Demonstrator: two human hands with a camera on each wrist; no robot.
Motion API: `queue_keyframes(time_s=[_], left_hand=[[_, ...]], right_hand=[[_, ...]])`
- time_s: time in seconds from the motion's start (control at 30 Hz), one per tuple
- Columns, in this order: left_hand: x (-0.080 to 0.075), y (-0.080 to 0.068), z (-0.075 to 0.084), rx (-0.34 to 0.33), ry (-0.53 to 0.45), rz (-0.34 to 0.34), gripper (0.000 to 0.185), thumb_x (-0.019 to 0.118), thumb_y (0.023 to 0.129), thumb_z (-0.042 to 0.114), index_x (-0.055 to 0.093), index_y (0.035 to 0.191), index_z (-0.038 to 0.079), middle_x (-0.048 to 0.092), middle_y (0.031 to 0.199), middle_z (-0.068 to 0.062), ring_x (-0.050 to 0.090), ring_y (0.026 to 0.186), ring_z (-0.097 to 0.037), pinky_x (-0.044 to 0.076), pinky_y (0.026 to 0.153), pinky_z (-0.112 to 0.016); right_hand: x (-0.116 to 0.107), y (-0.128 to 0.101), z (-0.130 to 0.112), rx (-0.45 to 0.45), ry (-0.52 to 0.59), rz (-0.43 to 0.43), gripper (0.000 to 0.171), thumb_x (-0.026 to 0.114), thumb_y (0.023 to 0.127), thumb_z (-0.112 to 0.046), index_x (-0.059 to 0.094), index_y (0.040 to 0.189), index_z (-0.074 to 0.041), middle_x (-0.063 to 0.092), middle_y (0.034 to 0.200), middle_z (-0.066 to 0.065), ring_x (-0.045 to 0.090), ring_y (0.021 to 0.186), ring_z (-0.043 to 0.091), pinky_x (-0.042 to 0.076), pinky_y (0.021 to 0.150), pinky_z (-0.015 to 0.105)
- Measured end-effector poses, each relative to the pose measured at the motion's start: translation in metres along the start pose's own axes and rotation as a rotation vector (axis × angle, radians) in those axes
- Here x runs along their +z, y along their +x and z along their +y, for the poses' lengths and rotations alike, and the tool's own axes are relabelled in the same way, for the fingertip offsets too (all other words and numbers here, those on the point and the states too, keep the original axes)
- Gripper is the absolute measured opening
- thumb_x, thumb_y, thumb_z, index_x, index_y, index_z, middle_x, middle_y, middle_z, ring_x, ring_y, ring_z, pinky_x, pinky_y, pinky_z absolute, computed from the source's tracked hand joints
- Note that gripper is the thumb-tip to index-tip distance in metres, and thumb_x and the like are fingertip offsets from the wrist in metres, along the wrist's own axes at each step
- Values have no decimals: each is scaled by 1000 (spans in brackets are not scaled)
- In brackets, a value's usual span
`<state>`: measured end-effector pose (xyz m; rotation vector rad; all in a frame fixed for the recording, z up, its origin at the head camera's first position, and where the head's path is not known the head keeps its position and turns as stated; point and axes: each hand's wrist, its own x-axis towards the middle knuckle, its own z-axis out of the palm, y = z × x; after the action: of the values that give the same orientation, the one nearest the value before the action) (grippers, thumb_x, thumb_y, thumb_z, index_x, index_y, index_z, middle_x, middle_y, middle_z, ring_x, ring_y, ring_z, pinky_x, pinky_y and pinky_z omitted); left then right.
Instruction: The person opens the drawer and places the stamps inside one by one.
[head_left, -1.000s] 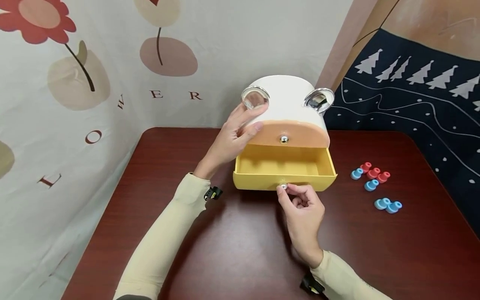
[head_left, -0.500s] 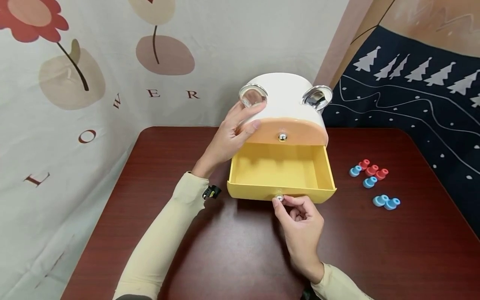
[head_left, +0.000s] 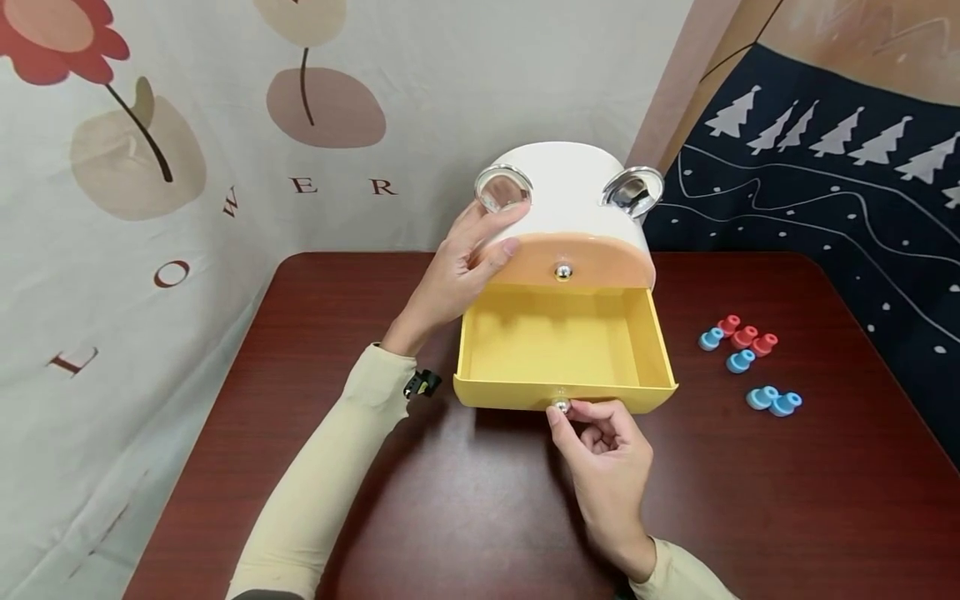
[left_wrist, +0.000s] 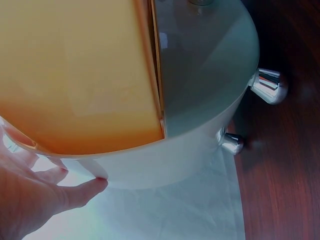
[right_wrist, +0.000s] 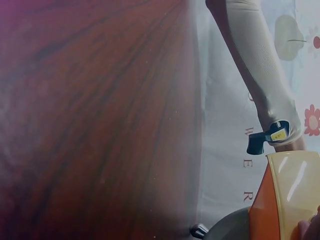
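Note:
A small white cabinet (head_left: 570, 187) stands at the back of the table, with two round silver ears on top. Its upper orange drawer (head_left: 607, 260) is closed; the lower yellow drawer (head_left: 495, 396) is pulled far out, with nothing in it. My left hand (head_left: 461, 267) rests against the cabinet's left side, below the left ear, fingers extended. In the left wrist view its fingertips (left_wrist: 95, 186) touch the white casing. My right hand (head_left: 611, 475) pinches the silver knob (head_left: 562, 406) of the yellow drawer between thumb and forefinger. Only a bit of the right fingers (right_wrist: 312, 229) shows in the right wrist view.
Right of the cabinet lie several small blue (head_left: 740, 361) and red pegs (head_left: 745, 337) on the dark wood table (head_left: 337, 317). A pale cloth with flower prints (head_left: 450, 83) hangs behind, and a dark cloth with white trees (head_left: 810, 183) hangs at the right.
My right hand has drawn the yellow drawer further out toward me by its knob. The left hand has stayed on the cabinet's side. The head view has shifted slightly.

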<state>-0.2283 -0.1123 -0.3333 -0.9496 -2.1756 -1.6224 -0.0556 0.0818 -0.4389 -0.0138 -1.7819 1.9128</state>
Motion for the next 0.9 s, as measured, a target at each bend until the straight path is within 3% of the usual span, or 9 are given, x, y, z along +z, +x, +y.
queue_keyframes(time_s=[0.2,0.37,0.57,0.77,0.9], left_hand=[[-1,0,0,4,9,10,41,64,107,2,62,148,-6,51,158,-26,39,151,-37,28,124,-38],[0,0,0,44,8,26,40,63,107,-2,62,146,-8,52,155,-30,42,144,-43,30,122,-40],[5,1,-5,68,13,49,39,64,105,-2,63,144,-8,51,154,-32,42,143,-44,28,122,-41],[12,4,-34,118,48,77,42,68,104,0,64,146,-4,50,158,-27,38,149,-36,22,125,-43],[13,3,-49,119,63,75,44,68,106,6,65,149,4,49,162,-17,34,153,-26,19,126,-42]], right_hand=[[-5,2,-4,42,-5,-72,18,84,87,15,73,100,9,79,89,12,61,60,9,48,54,15],[-16,6,-7,16,0,-159,8,76,96,11,71,102,8,79,88,14,60,56,8,48,47,19],[-30,12,-5,-172,68,-253,8,63,97,20,65,99,12,78,87,16,58,53,10,47,45,24],[-43,26,-5,-368,-63,-351,12,65,91,19,67,97,8,77,81,11,57,51,8,45,44,20],[-50,34,-13,-491,-71,-402,4,67,93,14,67,97,12,76,80,14,59,49,7,47,43,18]])
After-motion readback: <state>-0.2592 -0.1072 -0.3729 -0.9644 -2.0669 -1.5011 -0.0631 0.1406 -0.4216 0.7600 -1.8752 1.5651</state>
